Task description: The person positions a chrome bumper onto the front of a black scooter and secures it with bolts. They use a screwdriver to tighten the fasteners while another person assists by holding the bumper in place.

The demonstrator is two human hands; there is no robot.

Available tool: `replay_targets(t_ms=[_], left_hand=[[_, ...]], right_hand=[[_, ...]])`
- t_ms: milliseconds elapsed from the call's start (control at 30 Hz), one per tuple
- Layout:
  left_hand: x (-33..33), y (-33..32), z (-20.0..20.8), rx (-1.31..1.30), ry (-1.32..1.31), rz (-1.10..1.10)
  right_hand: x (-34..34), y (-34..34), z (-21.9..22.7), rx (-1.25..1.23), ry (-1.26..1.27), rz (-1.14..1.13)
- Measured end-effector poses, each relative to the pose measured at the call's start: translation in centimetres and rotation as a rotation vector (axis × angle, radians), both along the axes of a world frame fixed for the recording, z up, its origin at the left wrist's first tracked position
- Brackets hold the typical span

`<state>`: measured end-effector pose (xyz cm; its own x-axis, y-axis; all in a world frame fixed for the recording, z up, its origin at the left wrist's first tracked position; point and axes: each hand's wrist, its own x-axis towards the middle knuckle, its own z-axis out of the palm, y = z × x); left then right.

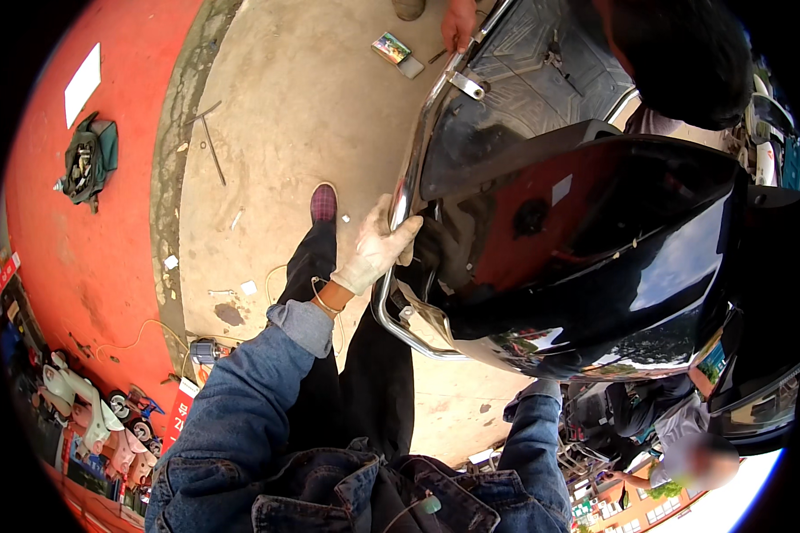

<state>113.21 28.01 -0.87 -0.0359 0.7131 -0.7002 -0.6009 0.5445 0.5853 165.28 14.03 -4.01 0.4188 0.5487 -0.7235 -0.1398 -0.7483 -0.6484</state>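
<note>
My left hand (380, 247), in a whitish work glove, is closed around a chrome guard bar (408, 178). The bar runs along the edge of a vehicle with a glossy black body panel (596, 258). My fingers wrap the tube beside the panel's near left corner, the thumb lying over it. My right forearm, in a denim sleeve (535, 440), reaches up under the panel, which hides that hand. Farther along the same bar, a co-worker's hand (459, 25) rests close to a metal bracket (467, 85). Behind the panel lies a dark ribbed footboard (542, 80).
A co-worker's dark-haired head (693, 62) leans over the far right. On the ground at left are a T-handle tool (212, 149), a small colourful box (391, 48) and a green tool bag (91, 162). A yellow cable (138, 336) trails to my left. Another person (684, 444) is at lower right.
</note>
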Motion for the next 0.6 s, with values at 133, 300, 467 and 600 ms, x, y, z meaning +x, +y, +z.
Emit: replay_targets(t_ms=[133, 300, 467, 600], left_hand=[[0.1, 0.2, 0.1, -0.003, 0.016, -0.046], [-0.2, 0.1, -0.2, 0.001, 0.063, -0.095], [-0.8, 0.4, -0.6, 0.02, 0.082, -0.142], [-1.6, 1.4, 0.0, 0.064, 0.174, -0.211]], right_hand=[[-0.8, 0.5, -0.2, -0.015, 0.008, 0.024], [0.0, 1.3, 1.6, -0.029, -0.017, -0.016], [-0.5, 1.3, 2.3, -0.044, -0.024, -0.026], [-1.0, 1.0, 2.3, -0.05, -0.014, -0.037]])
